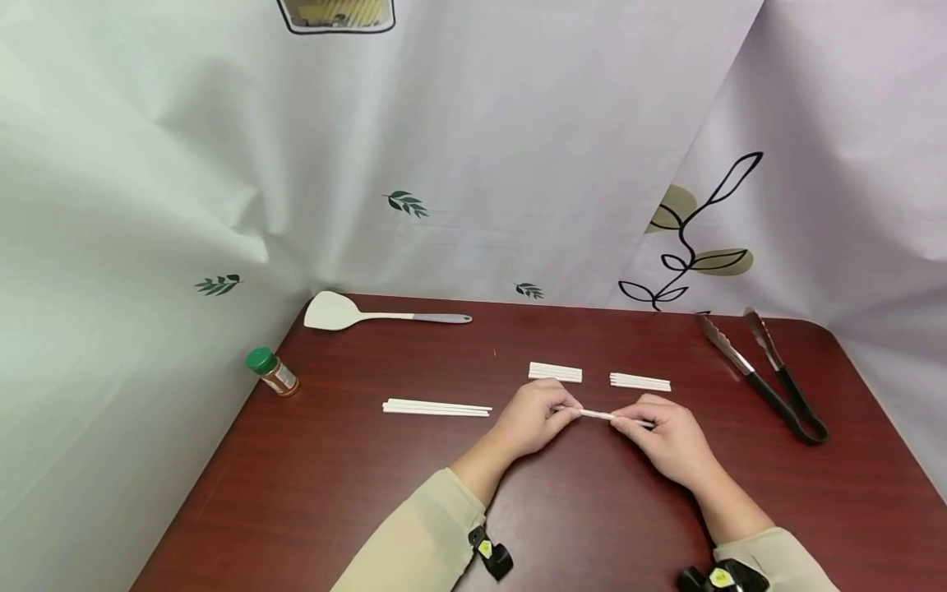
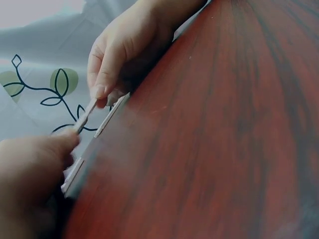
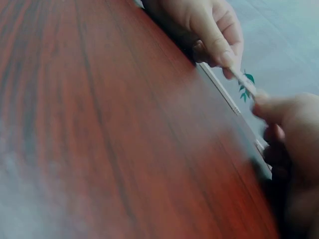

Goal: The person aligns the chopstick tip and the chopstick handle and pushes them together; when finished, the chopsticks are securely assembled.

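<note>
Between my two hands a thin white stick [image 1: 595, 414] runs nearly level, above the front-middle of the dark red table [image 1: 311, 477]. My left hand [image 1: 536, 418] pinches one end between thumb and fingers. The other end is pinched by my right hand [image 1: 668, 440], with a bit of the stick showing past the thumb. In the left wrist view the stick [image 2: 85, 116] spans the short gap between both sets of fingertips. Just behind the hands lie two rows of short white sticks, a left row [image 1: 555, 372] and a right row [image 1: 640, 382].
Several longer white sticks [image 1: 436, 408] lie left of my left hand. A white spatula [image 1: 333, 312] rests along the back edge. A green-capped spice jar [image 1: 274, 372] stands at the left edge, and black-handled metal tongs [image 1: 784, 403] lie at the right. White cloth [image 1: 481, 148] hangs behind.
</note>
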`<action>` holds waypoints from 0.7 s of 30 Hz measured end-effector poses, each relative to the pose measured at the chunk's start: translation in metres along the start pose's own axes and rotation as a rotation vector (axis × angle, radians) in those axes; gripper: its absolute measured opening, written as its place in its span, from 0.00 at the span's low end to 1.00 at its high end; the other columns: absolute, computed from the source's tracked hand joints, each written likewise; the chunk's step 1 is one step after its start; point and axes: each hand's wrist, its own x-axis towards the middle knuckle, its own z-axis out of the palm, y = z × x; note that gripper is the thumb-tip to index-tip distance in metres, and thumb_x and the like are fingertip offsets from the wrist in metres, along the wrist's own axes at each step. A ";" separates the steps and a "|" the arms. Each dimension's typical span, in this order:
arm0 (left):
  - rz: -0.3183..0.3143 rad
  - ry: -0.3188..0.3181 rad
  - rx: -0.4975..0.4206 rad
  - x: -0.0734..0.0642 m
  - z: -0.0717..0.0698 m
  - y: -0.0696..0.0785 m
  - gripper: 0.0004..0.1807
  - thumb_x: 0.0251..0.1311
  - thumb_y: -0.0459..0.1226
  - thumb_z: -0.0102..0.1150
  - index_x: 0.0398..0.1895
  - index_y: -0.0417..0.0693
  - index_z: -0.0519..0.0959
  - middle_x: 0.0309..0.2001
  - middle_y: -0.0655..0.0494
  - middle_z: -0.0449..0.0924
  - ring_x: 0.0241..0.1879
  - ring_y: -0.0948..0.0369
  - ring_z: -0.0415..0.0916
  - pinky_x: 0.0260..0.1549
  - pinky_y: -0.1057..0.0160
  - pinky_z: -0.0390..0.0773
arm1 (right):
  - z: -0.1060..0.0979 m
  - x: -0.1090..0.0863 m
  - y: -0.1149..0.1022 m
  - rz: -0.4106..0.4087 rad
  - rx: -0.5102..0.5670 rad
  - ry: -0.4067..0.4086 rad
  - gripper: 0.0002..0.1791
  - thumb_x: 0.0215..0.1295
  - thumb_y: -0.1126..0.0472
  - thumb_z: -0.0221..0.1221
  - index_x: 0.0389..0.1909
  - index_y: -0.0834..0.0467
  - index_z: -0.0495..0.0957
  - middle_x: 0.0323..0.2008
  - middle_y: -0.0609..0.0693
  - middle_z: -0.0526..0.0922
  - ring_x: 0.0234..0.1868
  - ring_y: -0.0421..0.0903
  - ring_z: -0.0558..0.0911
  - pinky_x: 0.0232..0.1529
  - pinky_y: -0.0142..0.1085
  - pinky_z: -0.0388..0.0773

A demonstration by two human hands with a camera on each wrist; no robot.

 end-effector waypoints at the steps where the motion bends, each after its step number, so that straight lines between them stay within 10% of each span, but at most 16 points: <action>1: -0.012 0.010 -0.009 0.000 0.000 -0.001 0.03 0.70 0.38 0.71 0.38 0.50 0.91 0.36 0.62 0.84 0.38 0.69 0.78 0.42 0.75 0.74 | -0.002 -0.001 0.001 0.017 0.006 0.017 0.11 0.59 0.70 0.76 0.33 0.49 0.93 0.27 0.36 0.84 0.29 0.34 0.77 0.32 0.26 0.71; 13: -0.031 0.032 -0.053 -0.001 0.001 -0.006 0.02 0.69 0.38 0.71 0.38 0.52 0.91 0.35 0.63 0.82 0.36 0.69 0.74 0.40 0.74 0.73 | -0.011 -0.004 0.009 -0.016 -0.001 0.027 0.13 0.58 0.71 0.76 0.36 0.48 0.93 0.28 0.36 0.84 0.29 0.34 0.77 0.32 0.27 0.70; 21: 0.082 0.035 0.143 -0.002 0.003 -0.007 0.03 0.69 0.41 0.73 0.41 0.55 0.93 0.39 0.63 0.81 0.38 0.66 0.78 0.42 0.71 0.76 | -0.004 -0.003 0.008 -0.099 0.027 0.080 0.16 0.56 0.74 0.76 0.40 0.51 0.94 0.31 0.38 0.86 0.33 0.34 0.80 0.36 0.25 0.73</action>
